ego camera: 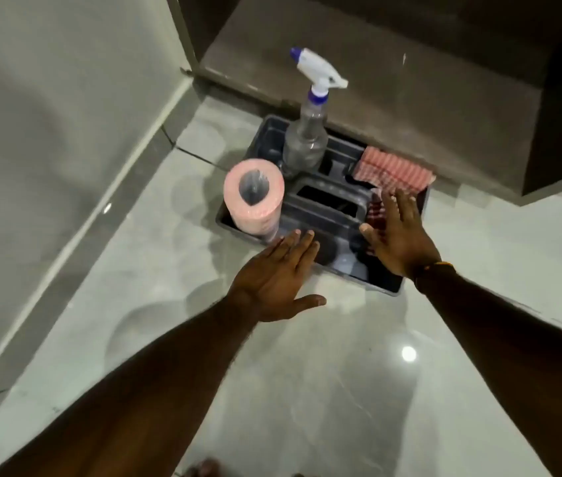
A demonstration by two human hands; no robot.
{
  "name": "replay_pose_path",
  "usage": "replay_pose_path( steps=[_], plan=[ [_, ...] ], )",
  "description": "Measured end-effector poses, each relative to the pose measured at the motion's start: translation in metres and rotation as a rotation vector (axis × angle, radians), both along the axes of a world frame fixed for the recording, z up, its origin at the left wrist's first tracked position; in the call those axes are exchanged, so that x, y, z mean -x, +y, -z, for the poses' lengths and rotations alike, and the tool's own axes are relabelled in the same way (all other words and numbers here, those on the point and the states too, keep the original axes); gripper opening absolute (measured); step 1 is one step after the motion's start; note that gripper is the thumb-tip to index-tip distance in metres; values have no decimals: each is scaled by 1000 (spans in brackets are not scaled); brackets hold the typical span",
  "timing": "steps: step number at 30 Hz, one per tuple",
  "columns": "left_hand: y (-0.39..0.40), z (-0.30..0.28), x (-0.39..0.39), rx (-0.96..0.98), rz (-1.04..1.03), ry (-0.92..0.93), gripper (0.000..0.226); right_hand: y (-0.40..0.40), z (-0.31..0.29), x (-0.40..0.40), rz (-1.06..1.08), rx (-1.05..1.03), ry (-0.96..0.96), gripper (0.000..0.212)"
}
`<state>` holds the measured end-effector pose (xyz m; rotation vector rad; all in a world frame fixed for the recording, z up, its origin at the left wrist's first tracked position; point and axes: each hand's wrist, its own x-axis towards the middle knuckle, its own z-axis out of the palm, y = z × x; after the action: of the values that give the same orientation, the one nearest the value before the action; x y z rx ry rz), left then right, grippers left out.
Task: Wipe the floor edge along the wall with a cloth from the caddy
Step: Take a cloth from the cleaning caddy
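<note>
**Still at the "grab a cloth" step, nothing picked up yet**

The cloth (394,169), pink and striped, is hanging folded over the far right rim of the caddy (310,215), a bit right of the frame's centre. There's a darker red checked bit of cloth (375,215) just below it inside the right compartment, mostly hidden, so I can't tell if it's a second one.

The right hand (400,232) is hovering flat over that right end, fingers spread wide, holding nothing, fingertips just short of the pink cloth. The left hand (272,280) is also spread open and empty, fingertips reaching the caddy's near rim at the middle of the frame.

Also in the caddy: a pink roll (254,204) standing at the left end and a spray bottle (307,139) upright at the back.

The wall (49,132) and its floor edge (76,242) are running diagonally down the left side of the frame, so I'd say the wiping hasn't started. Next move, I reckon: right hand needs to close on the pink cloth, lift it off the rim, then swing left to that edge.
</note>
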<state>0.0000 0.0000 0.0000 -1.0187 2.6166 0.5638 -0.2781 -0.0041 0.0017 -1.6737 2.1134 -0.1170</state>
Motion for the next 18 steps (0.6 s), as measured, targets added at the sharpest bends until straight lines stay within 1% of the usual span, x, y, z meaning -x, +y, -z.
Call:
replay_pose_path(
  steps=[2, 5, 7, 9, 12, 15, 18],
  plan=[
    [5, 19, -1, -8, -13, -6, 105, -3, 19, 0, -58, 2, 27, 77],
    [13, 43, -3, 51, -15, 3, 105, -1, 42, -5, -103, -4, 86, 76],
    [14, 46, -2, 53, -19, 23, 103, 3, 44, -8, -66, -10, 98, 85],
    [12, 41, -6, 53, -14, 28, 101, -1, 35, -8, -80, -8, 97, 91],
    [9, 21, -19, 40, -45, 27, 100, -9, 11, -6, -67, 12, 26, 78],
    [14, -15, -46, 43, -113, 8, 100, -8, -26, -11, 35, -15, -48, 61],
    [29, -56, -80, 33, -179, -38, 101, 7, -63, -28, 147, 18, -130, 53]
  ],
)
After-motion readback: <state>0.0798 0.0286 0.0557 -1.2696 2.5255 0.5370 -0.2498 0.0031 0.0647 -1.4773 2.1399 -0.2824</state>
